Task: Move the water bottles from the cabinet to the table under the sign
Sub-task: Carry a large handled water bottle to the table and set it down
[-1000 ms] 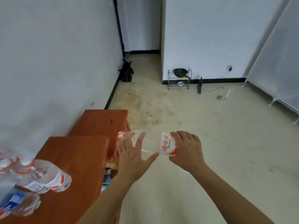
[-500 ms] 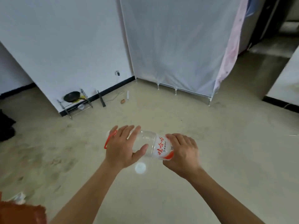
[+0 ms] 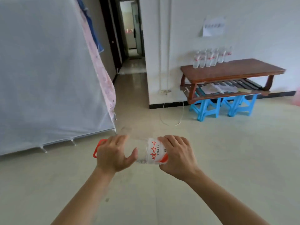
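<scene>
Two hands on one water bottle, which is carried lying sideways in mid-air over the pale floor, well apart from the table. The left hand grasps the cap end, fingers curled over the top and thumb pressed against the clear body. A red carry loop sticks out past its knuckles. The right hand wraps the base end, its fingers over the edge of the white label with red lettering. The cap itself is hidden behind the left hand. The table, low and of brown wood, stands against the white wall at upper right, directly under a paper sign whose text is too blurred to read. A row of bottles stands upright along the table's back left edge, touching or nearly so; perhaps six or seven, the count is unsure at this range. Papers lie on the slatted shelf beneath the top. Two blue stools sit under the table. A thin cable loops on the floor near the wall corner. A white fabric wardrobe fills the left side, and an open doorway is beyond it.
</scene>
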Available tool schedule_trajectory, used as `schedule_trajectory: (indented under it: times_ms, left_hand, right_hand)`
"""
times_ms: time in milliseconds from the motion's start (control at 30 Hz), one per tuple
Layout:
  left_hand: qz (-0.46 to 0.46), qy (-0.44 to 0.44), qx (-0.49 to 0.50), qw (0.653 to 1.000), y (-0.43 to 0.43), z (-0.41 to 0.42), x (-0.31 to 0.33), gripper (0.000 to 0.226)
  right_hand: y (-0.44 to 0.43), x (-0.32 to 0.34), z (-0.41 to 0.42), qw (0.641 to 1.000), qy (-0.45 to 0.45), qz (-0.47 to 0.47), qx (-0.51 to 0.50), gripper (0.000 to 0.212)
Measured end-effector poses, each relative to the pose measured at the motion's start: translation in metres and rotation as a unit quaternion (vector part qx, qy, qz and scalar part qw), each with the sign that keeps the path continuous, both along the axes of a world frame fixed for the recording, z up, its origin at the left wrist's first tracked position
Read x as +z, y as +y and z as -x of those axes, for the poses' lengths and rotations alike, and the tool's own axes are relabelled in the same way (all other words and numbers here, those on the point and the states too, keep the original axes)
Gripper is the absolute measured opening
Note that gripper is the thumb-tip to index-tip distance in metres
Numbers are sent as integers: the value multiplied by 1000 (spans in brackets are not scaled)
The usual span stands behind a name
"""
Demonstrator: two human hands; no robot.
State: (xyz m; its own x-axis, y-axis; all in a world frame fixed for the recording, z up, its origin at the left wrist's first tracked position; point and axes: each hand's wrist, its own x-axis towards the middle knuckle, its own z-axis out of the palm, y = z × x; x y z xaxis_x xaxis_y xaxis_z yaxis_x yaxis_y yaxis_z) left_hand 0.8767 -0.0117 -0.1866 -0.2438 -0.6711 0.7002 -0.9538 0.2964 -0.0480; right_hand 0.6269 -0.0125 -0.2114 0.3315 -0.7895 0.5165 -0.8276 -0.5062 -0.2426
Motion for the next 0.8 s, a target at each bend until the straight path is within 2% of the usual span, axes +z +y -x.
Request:
schedule_trajectory:
  times_ms: [167, 333, 467, 800]
  left_hand:
    - [-14, -5, -151, 988, -145, 97, 19, 58]
    - [1, -17, -243, 970, -253, 201, 7, 64]
    - [-9, -38, -267, 963, -338, 285, 1, 67]
    - [-3, -30, -248, 968, -516, 399, 44, 71]
  right_hand:
    - [-68, 14, 83, 985, -5, 13, -174, 83]
    - [-133, -5, 170, 963, -15, 39, -267, 84]
    - [-210, -17, 247, 955, -38, 35, -292, 83]
    - [-401, 21, 367, 959, -27, 43, -280, 87]
